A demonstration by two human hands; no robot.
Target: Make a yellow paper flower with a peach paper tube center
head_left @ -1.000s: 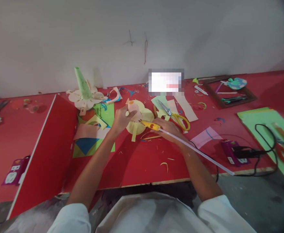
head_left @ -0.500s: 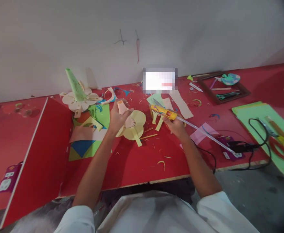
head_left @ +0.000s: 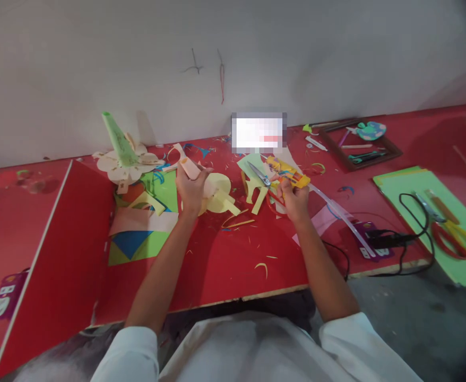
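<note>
My left hand (head_left: pixel 192 193) is closed around a rolled peach paper tube (head_left: pixel 190 168). Just right of that hand is a pale yellow paper flower (head_left: pixel 217 187) with a tab; whether it is joined to the tube cannot be made out. My right hand (head_left: pixel 295 202) grips a yellow hot glue gun (head_left: pixel 292 173), its nozzle side toward the upper left. From its back a long clear glue stick (head_left: pixel 342 220) slants down to the right. Beside and partly under the right hand lie red-handled scissors (head_left: pixel 260 174) with blades apart.
A finished-looking paper flower with a green cone (head_left: pixel 117 140) stands at the back left. A red panel (head_left: pixel 63 254) rises at left. Coloured paper scraps (head_left: pixel 161 191) litter the red table. At right lie a wooden frame (head_left: pixel 350 164), green sheets with scissors (head_left: pixel 450 239), and a black cable (head_left: pixel 394 241).
The glue gun has tilted, its nozzle now higher and farther right, uncovering the scissors. My left hand has turned the paper tube over, and the yellow flower has shifted up slightly.
</note>
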